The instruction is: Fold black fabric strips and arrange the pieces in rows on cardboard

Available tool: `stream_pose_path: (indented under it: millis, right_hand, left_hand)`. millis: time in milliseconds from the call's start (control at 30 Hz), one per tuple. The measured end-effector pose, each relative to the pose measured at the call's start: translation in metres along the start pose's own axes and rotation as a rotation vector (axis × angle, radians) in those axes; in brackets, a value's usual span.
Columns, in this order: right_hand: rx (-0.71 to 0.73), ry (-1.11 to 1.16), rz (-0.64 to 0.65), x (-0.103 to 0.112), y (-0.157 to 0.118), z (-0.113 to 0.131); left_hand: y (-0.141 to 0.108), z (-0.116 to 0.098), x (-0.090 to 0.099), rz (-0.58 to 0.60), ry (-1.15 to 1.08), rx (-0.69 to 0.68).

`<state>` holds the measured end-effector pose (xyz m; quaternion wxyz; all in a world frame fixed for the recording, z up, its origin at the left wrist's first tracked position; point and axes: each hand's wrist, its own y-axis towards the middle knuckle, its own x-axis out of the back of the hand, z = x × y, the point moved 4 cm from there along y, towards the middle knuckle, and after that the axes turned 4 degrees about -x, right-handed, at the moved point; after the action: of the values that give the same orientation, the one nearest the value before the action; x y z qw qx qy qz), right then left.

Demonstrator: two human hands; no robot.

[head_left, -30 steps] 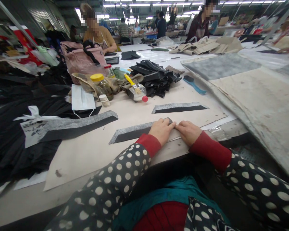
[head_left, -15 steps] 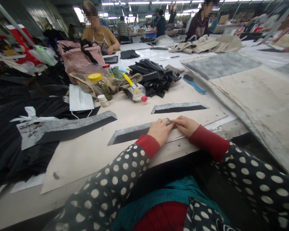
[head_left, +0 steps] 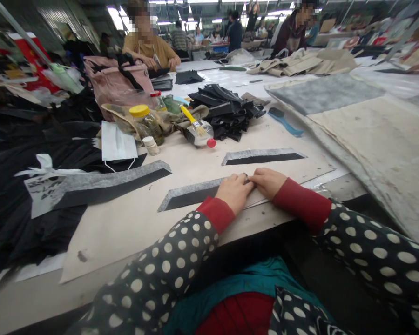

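A black strip with a grey fuzzy edge lies on the pale board in front of me. My left hand rests on its right end, fingers bent and close together. Touching or nearly touching it, my right hand has its fingertips closed at the strip's right tip. Both hands hide that end. Behind them lies a second such strip. A longer one lies to the left, beside a white tag with writing.
Farther back are a yellow-handled brush, a yellow-lidded jar, a small white bottle, a face mask, a black pile and a blue-handled brush. A person works across the table.
The view has shifted slightly. My right fingers have drawn in closer at the strip's tip. The person across the table has raised their hands and now holds dark material.
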<state>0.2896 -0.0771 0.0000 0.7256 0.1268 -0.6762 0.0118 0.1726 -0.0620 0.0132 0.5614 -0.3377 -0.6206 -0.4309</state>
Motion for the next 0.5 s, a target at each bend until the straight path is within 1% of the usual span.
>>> stream_pose_path:
  millis: [133, 233, 333, 500]
  right_hand:
    - [0.003, 0.15, -0.061, -0.003, -0.004, -0.008]
    - [-0.001, 0.161, -0.054, -0.005, -0.005, -0.011]
    - [-0.01, 0.115, 0.022, -0.005, -0.002, -0.007]
    - [-0.079, -0.01, 0.161, -0.001, 0.009, -0.001]
  left_hand:
    - [-0.001, -0.001, 0.002, 0.007, -0.011, 0.016]
    - [-0.001, -0.001, 0.002, 0.007, -0.02, 0.02]
    - [-0.001, 0.0, 0.001, 0.0, -0.025, 0.023]
    - [0.0, 0.0, -0.001, -0.014, -0.045, 0.01]
